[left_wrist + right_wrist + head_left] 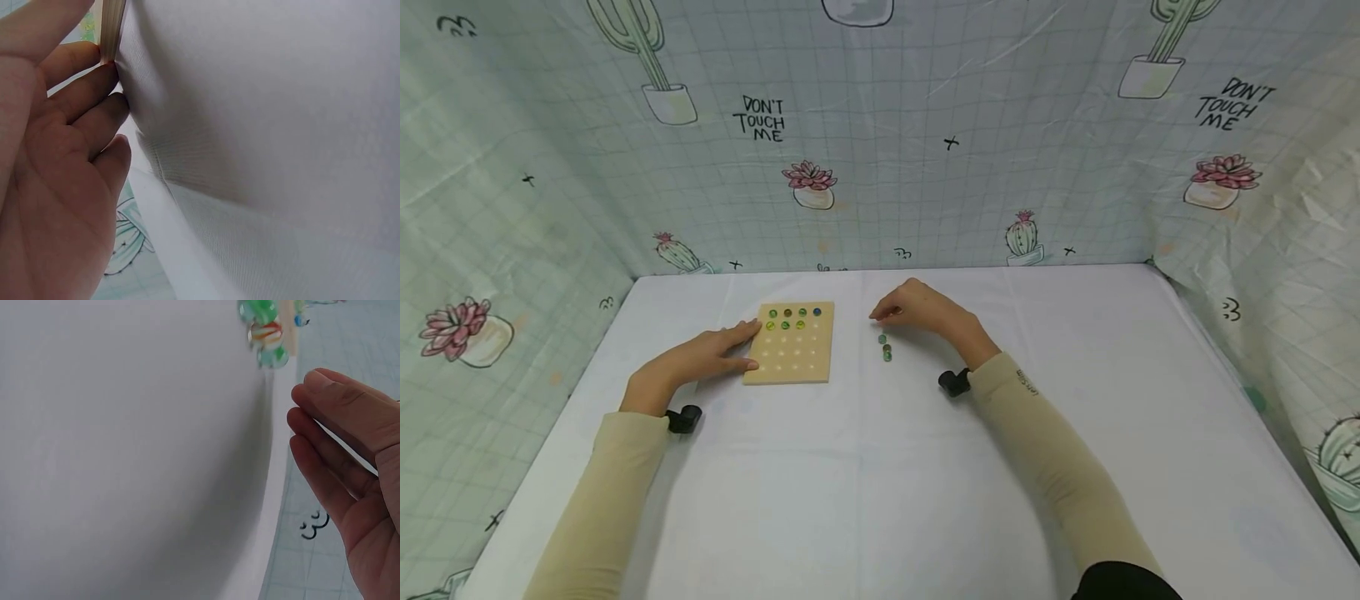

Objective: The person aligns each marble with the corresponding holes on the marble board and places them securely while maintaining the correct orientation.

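A square wooden board (811,354) with rows of round hollows lies on the table, glass marbles filling its back row from the left and part of the second row. My left hand (703,357) rests at its left side, fingers extended, thumb and fingertips touching the edge. In the left wrist view, fingertips (106,75) meet the board's side (112,28). Right of the board, three loose marbles (887,348) lie in a short line. My right hand (917,307) hovers just behind them, thumb and index tips together, with no marble showing between the fingers (312,422).
White cloth covers the table (865,500). A patterned curtain (895,167) hangs behind it and along both sides. Each wrist wears a small black camera, one on the left (684,419) and one on the right (954,382).
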Motion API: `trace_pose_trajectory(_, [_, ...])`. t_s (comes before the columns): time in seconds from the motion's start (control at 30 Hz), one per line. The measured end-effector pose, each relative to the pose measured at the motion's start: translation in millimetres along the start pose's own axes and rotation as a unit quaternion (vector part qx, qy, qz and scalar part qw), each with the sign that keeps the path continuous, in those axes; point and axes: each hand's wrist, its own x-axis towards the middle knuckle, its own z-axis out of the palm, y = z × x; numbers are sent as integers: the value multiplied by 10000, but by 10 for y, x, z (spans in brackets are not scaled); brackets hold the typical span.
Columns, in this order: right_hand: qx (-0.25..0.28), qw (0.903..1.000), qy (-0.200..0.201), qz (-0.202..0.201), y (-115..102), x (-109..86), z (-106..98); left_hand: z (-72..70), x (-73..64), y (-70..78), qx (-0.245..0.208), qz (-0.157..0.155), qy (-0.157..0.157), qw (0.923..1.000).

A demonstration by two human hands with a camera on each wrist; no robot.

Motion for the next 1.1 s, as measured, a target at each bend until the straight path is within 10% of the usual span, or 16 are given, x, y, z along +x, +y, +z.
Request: trace_pose_trajectory(1.1, [-463, 9890, -783, -1169, 33, -9, -13, -29, -33, -50, 723, 129, 48, 9973])
